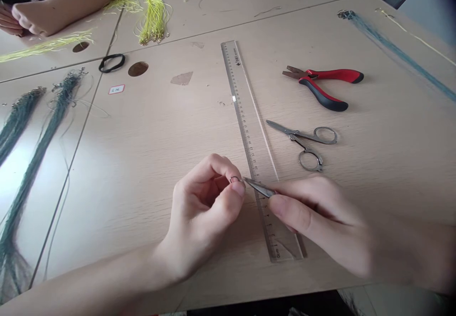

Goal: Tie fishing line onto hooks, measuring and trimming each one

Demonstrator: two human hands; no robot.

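The left hand (206, 211) pinches a small ring (234, 179) between thumb and bent index finger, above the table (156, 126). The ring is very little, so probably only the fingertips can keep it steady and leave its side free. The right hand (317, 221) grasps a pointed tool (261, 188) near its narrow metal end, perhaps for finer control. The tip is just beside the ring; whether they touch, I cannot tell.

Below lies the ruler (245, 116), clear and hard, with printed marks. The scissors (294, 133), of shiny metal with round loops, and the pliers (308, 74), with smooth red and black handles, lie on the right side, seemingly within easy reach. The blue-green cords (42, 149) on the left are thin and soft, gathered lengthwise with metal ends together, which likely prevents tangling. The yellow cords (153, 19) farther away look equally thin, in a loose bunch.
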